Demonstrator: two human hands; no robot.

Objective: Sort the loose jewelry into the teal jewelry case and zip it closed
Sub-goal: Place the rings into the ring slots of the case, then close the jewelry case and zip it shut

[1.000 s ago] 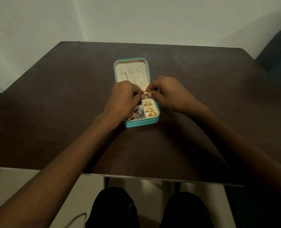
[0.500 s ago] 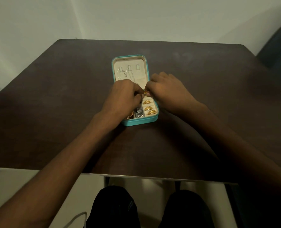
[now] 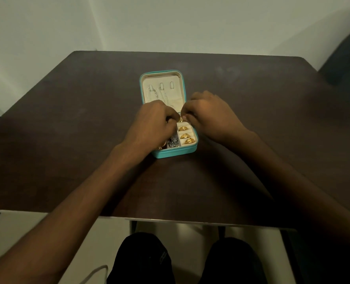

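Teal jewelry case [image 3: 175,153] open mid-table [image 3: 67,119]: three gold rings [image 3: 184,135] in right slots, silver pieces [image 3: 173,142] near-centre compartment, chains [image 3: 157,95] hooked in far lid. Left hand [image 3: 152,125] and right hand [image 3: 210,114] both pinch a fourth gold ring [image 3: 180,119] over the far ring slot.

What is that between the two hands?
A gold ring, seen in the head view, sits between the left hand and right hand, over the case.

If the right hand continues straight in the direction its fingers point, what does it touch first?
Probably the gold ring at its fingertips, then the left hand just beyond; the right hand points leftward, though depth is unclear.
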